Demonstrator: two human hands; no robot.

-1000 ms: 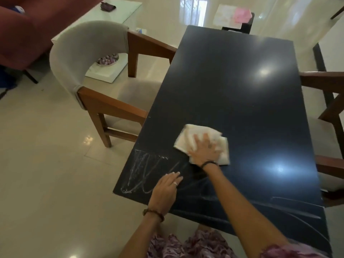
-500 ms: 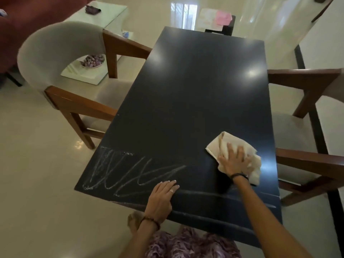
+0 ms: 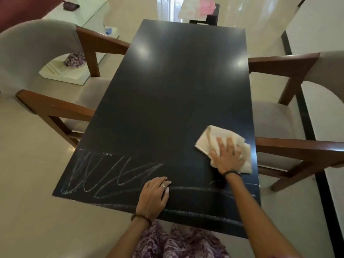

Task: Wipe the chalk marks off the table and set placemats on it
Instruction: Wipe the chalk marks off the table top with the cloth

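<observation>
The right hand (image 3: 228, 157) presses flat, fingers spread, on a cream cloth (image 3: 208, 139) near the dark surface's (image 3: 176, 81) right edge. Chalk marks (image 3: 111, 174) — unreadable scribbles — fill the near-left corner beside the left hand (image 3: 154, 194), resting flat. Wooden armchairs (image 3: 55, 107) flank it — glossy floor tiles (image 3: 28, 183) around.

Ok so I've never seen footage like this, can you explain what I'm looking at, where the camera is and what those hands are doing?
There is no machine here. A person wears a camera on the head, looking down at their own two hands. In front is a dark table with chairs on both sides. The right hand lies flat, pressing a pale cloth onto the tabletop near its right edge. The left hand rests on the table and holds nothing. White chalk marks scribble across the near left corner, not yet wiped. No placemats are on the table.
</observation>
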